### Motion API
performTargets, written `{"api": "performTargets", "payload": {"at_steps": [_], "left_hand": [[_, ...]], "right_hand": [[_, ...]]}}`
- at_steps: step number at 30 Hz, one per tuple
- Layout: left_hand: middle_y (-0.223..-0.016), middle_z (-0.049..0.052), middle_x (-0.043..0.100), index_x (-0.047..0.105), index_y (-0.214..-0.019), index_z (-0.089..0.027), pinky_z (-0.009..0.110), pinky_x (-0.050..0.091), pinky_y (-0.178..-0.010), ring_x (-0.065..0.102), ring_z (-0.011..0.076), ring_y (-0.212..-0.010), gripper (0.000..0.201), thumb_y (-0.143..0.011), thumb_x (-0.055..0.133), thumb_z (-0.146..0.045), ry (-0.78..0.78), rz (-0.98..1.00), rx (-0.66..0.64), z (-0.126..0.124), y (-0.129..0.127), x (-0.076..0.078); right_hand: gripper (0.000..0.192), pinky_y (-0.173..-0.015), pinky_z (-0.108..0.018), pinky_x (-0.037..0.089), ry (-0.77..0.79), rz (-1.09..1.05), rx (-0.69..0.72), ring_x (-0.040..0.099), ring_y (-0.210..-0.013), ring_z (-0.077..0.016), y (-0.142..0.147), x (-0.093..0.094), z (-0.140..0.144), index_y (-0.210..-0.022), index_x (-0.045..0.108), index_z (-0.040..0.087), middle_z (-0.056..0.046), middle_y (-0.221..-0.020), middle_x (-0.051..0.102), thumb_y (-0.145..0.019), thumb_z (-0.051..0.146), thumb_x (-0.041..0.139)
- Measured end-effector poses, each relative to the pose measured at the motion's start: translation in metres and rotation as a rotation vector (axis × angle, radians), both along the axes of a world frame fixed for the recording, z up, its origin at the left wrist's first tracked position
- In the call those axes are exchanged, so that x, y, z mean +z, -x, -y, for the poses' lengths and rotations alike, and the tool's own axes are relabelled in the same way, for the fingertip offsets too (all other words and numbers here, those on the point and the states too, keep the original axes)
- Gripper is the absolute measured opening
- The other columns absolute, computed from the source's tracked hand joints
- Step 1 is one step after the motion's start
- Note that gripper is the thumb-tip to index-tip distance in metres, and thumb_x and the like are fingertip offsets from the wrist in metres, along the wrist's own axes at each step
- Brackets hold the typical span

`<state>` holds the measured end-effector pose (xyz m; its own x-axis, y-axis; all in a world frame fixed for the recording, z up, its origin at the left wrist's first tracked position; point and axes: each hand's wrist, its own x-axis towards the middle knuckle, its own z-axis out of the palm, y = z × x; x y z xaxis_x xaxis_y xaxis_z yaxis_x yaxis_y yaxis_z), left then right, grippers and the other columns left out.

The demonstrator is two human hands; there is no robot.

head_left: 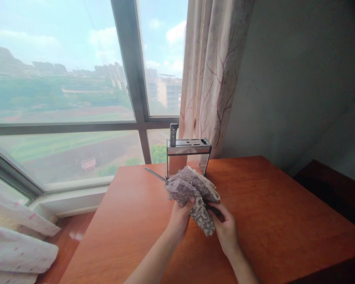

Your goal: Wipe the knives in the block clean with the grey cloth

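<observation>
A bunched grey-purple cloth (192, 185) with a patterned flap hanging down is wrapped around a knife, hiding most of its blade. The narrow metal blade end (154, 174) sticks out at the cloth's upper left. My left hand (180, 219) is closed on the cloth from below, thumb pressed on top. To the right of the flap, my right hand (227, 227) is closed around the knife's dark handle (214, 211), which is partly hidden by my fingers. Just behind the cloth stands a knife block (189, 149) with a clear front and a metal top.
One grey-handled knife (173, 135) stands upright in the block's left side. The reddish-brown wooden table (272, 213) spreads beneath my hands. A large window (62, 90) is at the left, a patterned curtain (207, 79) behind the block, and a dark piece of furniture (328, 185) at the right.
</observation>
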<state>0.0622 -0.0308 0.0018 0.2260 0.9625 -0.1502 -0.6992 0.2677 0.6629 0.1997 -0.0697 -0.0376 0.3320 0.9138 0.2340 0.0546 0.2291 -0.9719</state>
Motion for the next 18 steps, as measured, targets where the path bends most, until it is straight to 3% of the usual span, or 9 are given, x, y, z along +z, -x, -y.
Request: {"api": "performTargets", "payload": {"at_steps": [6, 8, 11, 13, 18], "left_hand": [[-0.103, 0.012, 0.07, 0.062, -0.114, -0.016, 0.043, 0.045, -0.093, 0.062, 0.0309, -0.104, 0.055, -0.066, 0.078, -0.037, 0.048, -0.012, 0.08, -0.007, 0.003, 0.003], [-0.103, 0.011, 0.07, 0.061, -0.113, -0.016, 0.04, 0.046, -0.093, 0.062, 0.0286, -0.103, 0.051, -0.069, 0.076, -0.037, 0.069, 0.0, 0.102, -0.012, 0.006, 0.004], [-0.103, 0.01, 0.07, 0.062, -0.11, -0.016, 0.036, 0.048, -0.093, 0.064, 0.0255, -0.101, 0.042, -0.073, 0.074, -0.034, 0.095, 0.057, 0.148, -0.022, 0.017, 0.008], [-0.102, 0.008, 0.071, 0.063, -0.108, -0.017, 0.035, 0.049, -0.093, 0.065, 0.0231, -0.098, 0.035, -0.077, 0.071, -0.031, 0.121, 0.124, 0.222, -0.031, 0.029, 0.011], [-0.093, 0.005, 0.072, 0.064, -0.105, -0.016, 0.032, 0.05, -0.093, 0.068, 0.0169, -0.087, 0.022, -0.089, 0.056, -0.028, 0.176, 0.269, 0.404, -0.053, 0.06, 0.019]], "right_hand": [[0.03, -0.079, -0.033, 0.051, 0.076, 0.018, -0.017, 0.064, -0.09, -0.0255, 0.001, 0.002, 0.001, -0.09, 0.072, 0.017, -0.01, -0.093, 0.071, -0.08, 0.044, 0.062], [0.035, -0.064, -0.028, 0.051, 0.102, -0.014, -0.013, 0.064, -0.072, -0.021, 0.002, 0.002, 0.0, -0.088, 0.072, 0.016, -0.008, -0.079, 0.07, -0.083, 0.048, 0.057], [0.041, -0.039, -0.022, 0.037, 0.134, -0.096, 0.016, 0.049, -0.044, -0.0123, -0.001, 0.0, 0.002, -0.09, 0.069, 0.015, -0.002, -0.059, 0.061, -0.085, 0.052, 0.052], [0.041, -0.036, -0.021, 0.031, 0.131, -0.12, 0.01, 0.044, -0.04, -0.0099, -0.005, 0.0, 0.004, -0.09, 0.068, 0.015, 0.0, -0.055, 0.057, -0.086, 0.052, 0.051], [0.037, -0.039, -0.02, 0.032, 0.137, -0.095, 0.007, 0.045, -0.044, -0.0091, -0.011, 0.0, 0.008, -0.088, 0.066, 0.016, 0.0, -0.059, 0.057, -0.085, 0.051, 0.053]]}}
